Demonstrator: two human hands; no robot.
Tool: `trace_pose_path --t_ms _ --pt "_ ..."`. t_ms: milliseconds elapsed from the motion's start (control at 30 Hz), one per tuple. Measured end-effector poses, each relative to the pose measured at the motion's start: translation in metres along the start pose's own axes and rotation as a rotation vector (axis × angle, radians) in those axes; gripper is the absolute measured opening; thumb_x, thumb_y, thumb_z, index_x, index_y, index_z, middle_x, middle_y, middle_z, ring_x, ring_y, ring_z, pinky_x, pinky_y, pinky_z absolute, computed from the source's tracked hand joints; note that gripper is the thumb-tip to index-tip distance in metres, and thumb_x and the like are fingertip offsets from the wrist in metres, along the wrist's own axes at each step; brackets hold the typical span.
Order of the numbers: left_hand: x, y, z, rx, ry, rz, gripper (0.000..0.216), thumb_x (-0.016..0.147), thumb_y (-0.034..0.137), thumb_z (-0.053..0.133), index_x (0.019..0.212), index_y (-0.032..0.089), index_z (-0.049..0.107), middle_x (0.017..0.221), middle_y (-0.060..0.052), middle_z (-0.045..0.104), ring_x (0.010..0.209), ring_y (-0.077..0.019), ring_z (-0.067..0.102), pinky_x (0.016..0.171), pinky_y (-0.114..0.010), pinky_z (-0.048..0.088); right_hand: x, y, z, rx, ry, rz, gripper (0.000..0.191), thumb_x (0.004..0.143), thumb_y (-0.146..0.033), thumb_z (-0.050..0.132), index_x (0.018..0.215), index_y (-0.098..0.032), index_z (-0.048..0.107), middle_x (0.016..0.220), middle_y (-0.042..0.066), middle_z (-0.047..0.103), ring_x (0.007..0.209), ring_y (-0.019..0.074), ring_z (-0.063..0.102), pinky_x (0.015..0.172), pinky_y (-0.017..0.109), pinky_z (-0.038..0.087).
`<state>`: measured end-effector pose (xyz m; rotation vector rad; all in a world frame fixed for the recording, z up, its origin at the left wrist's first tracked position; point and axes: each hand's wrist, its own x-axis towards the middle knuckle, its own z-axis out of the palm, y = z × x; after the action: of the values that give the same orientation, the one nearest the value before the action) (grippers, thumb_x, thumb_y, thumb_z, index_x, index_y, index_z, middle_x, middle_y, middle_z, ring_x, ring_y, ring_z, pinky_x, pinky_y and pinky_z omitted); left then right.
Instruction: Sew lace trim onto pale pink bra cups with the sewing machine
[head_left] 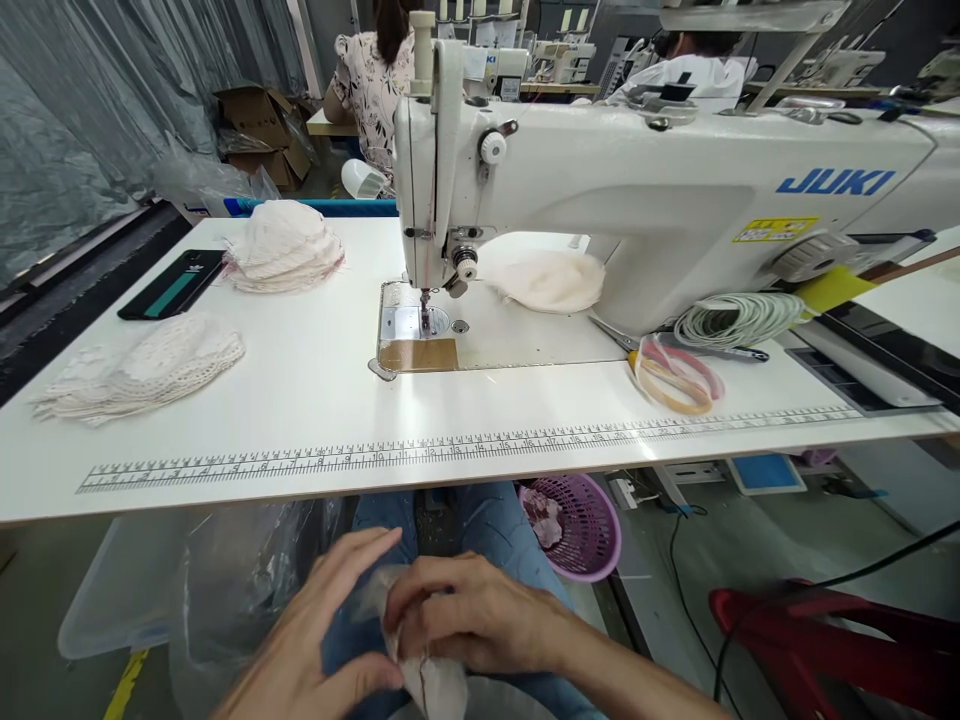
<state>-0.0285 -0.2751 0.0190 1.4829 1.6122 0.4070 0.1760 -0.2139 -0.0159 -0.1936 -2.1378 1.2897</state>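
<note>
Both my hands are low in my lap, below the front edge of the white sewing table (315, 400). My right hand (469, 615) lies curled over a small pale fabric piece (435, 685) with a dark stitch line, fingers closed on it. My left hand (315, 640) pinches the same piece from the left, thumb underneath and fingers partly stretched. A white JUKI sewing machine (637, 190) stands on the table, its needle (424, 300) above the bare plate.
Stacks of lace pieces (146, 370) and pale pads (285, 250) lie at the left, a black phone (176, 283) beside them. More pads (551, 280), scissors (671, 375) and coiled cord (739, 318) sit right. A purple basket (589, 525) stands on the floor. Two other people sit beyond.
</note>
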Motion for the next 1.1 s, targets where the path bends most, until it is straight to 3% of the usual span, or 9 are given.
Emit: trace_pose_path --t_ms 100,167,300,467,633,800,933,1000,1100 --pt "0.021 0.001 -0.004 -0.035 -0.228 -0.073 0.034 0.069 0.04 0.067 0.1 0.025 0.066 0.103 -0.004 0.065 0.104 -0.029 0.054 0.087 -0.031 0.044 0.003 0.0 -0.003 0.121 0.03 0.057 0.021 0.094 -0.021 0.039 0.086 -0.015 0.057 0.104 0.012 0.058 0.104 0.0164 0.055 0.088 0.027 0.044" --pt "0.03 -0.003 0.0 -0.108 -0.282 -0.051 0.024 0.073 0.039 0.062 0.087 0.02 0.066 0.087 -0.003 0.066 0.086 -0.0237 0.058 0.076 -0.026 0.045 0.0 0.001 -0.002 0.194 0.134 0.185 0.018 0.093 -0.023 0.04 0.092 -0.015 0.057 0.106 0.012 0.056 0.1 0.0167 0.055 0.085 0.029 0.044" --pt "0.033 -0.012 0.013 -0.28 -0.297 -0.062 0.028 0.075 0.043 0.059 0.077 0.015 0.062 0.069 -0.001 0.059 0.067 -0.0159 0.051 0.06 -0.021 0.04 -0.013 0.009 0.012 0.411 0.296 0.537 0.03 0.089 -0.04 0.05 0.106 -0.015 0.052 0.088 0.004 0.054 0.068 0.0103 0.047 0.059 0.021 0.039" --pt "0.027 -0.016 0.015 -0.244 -0.257 -0.055 0.024 0.079 0.037 0.05 0.074 0.017 0.06 0.067 0.001 0.054 0.067 -0.0149 0.048 0.061 -0.021 0.037 -0.017 0.02 0.026 0.495 0.307 0.756 0.041 0.069 -0.051 0.069 0.074 -0.014 0.052 0.062 -0.004 0.044 0.056 0.0077 0.035 0.051 0.019 0.028" --pt "0.022 -0.017 0.004 -0.227 -0.208 -0.052 0.026 0.079 0.029 0.04 0.062 0.019 0.057 0.068 -0.001 0.06 0.07 -0.018 0.054 0.067 -0.024 0.04 -0.015 0.015 0.014 0.49 0.26 0.774 0.039 0.069 -0.049 0.069 0.072 -0.015 0.049 0.062 -0.004 0.043 0.057 0.0082 0.035 0.05 0.019 0.027" --pt "0.017 -0.012 0.017 -0.202 -0.116 -0.042 0.031 0.078 0.041 0.05 0.1 0.024 0.063 0.1 -0.003 0.066 0.096 -0.0231 0.057 0.082 -0.027 0.042 -0.016 0.01 0.009 0.386 0.211 0.758 0.029 0.075 -0.039 0.063 0.073 -0.016 0.046 0.062 -0.005 0.04 0.058 0.0084 0.034 0.05 0.019 0.027" --pt "0.024 -0.016 0.032 0.023 0.008 0.092 0.018 0.073 0.023 0.04 0.063 0.021 0.055 0.068 -0.002 0.057 0.071 -0.02 0.054 0.075 -0.029 0.041 -0.016 0.005 0.006 0.244 0.17 0.726 0.017 0.078 -0.028 0.058 0.075 -0.016 0.046 0.061 -0.006 0.038 0.055 0.0073 0.032 0.049 0.019 0.025" --pt "0.026 -0.02 0.032 -0.034 -0.033 0.092 0.021 0.073 0.02 0.035 0.057 0.021 0.049 0.06 0.0 0.049 0.063 -0.018 0.049 0.067 -0.028 0.039 -0.016 0.003 0.003 0.234 0.153 0.725 0.016 0.078 -0.026 0.058 0.076 -0.016 0.046 0.061 -0.006 0.038 0.055 0.0071 0.031 0.049 0.019 0.025" --pt "0.024 -0.02 0.023 -0.269 -0.218 0.044 0.026 0.08 0.031 0.037 0.076 0.019 0.059 0.07 -0.001 0.055 0.068 -0.0176 0.051 0.062 -0.024 0.039 -0.02 0.005 0.0 0.346 0.158 0.752 0.02 0.078 -0.03 0.061 0.076 -0.016 0.046 0.064 -0.005 0.039 0.058 0.0072 0.032 0.051 0.018 0.026"
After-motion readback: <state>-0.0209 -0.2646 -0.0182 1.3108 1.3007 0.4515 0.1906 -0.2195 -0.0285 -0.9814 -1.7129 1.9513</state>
